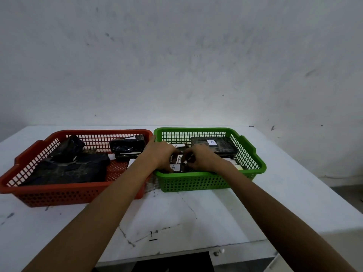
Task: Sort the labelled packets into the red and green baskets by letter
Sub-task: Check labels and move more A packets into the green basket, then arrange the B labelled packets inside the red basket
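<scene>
You have a red basket (78, 190) and a green basket (196, 182), both with grid-pattern lattice walls, on a white table (284, 203). Their packets (214, 147) are black with white labels (212, 142); the wall (176, 55) is scuffed grey-white.

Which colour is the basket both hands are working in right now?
Green. Both hands, left and right, are inside the green basket, clearest in the head view.

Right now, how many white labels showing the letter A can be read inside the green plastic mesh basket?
3: one on the large black packet at the back right, one beside the left hand, one near the front. Hands may hide more.
</scene>
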